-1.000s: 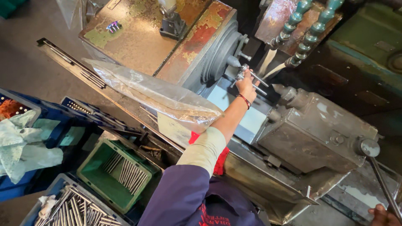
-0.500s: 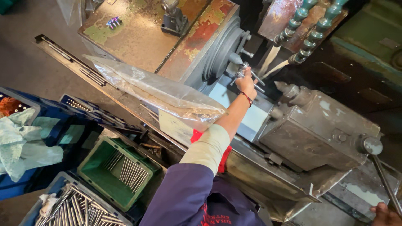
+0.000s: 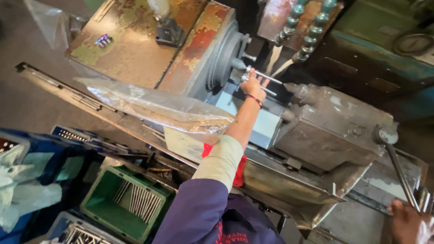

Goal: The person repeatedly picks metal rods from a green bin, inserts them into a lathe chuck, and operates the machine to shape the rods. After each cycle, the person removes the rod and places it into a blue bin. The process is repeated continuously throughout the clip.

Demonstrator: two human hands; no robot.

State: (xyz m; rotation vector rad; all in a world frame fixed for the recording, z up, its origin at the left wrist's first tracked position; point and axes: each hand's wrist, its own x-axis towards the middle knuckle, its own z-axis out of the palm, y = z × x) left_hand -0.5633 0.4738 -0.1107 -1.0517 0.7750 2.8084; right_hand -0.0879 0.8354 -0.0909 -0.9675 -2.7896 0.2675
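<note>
Metal rod [image 3: 264, 77] lies at the lathe chuck [image 3: 226, 56], with the left hand [image 3: 253, 85] closed around it. Right hand [image 3: 407, 221] grips the long lever [image 3: 400, 174] at the lower right. Below, a green crate [image 3: 101, 205] holds more rods.

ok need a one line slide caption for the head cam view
Left hand holds a thin metal rod at the lathe chuck; right hand grips a long lever.

Left hand [image 3: 254, 85] stretched far forward, fingers closed; right hand [image 3: 407, 221] low, gripping.
</note>
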